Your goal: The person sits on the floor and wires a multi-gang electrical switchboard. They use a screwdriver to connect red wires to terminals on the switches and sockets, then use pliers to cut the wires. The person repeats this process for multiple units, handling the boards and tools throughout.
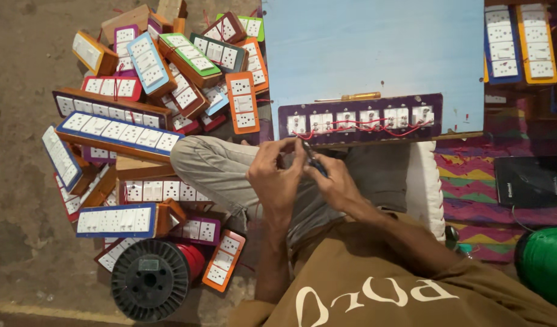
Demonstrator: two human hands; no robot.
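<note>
A long purple switchboard panel [360, 118] lies face down at the near edge of a light blue board [375, 48], its white switch backs joined by red wires [351, 128]. My left hand [277, 172] pinches a red wire end at the panel's left end. My right hand [333, 178] grips a small dark hand tool [314, 162] right beside it, tip toward the wire. Both hands hover over my bent knee in grey trousers [221, 163].
A yellow-handled screwdriver [351, 97] lies on the blue board behind the panel. A heap of coloured switchboards [145, 91] fills the floor at left, with a black wire spool [150, 280] near me. A patterned mat [490, 188], dark box [530, 180] and green object [545, 263] sit at right.
</note>
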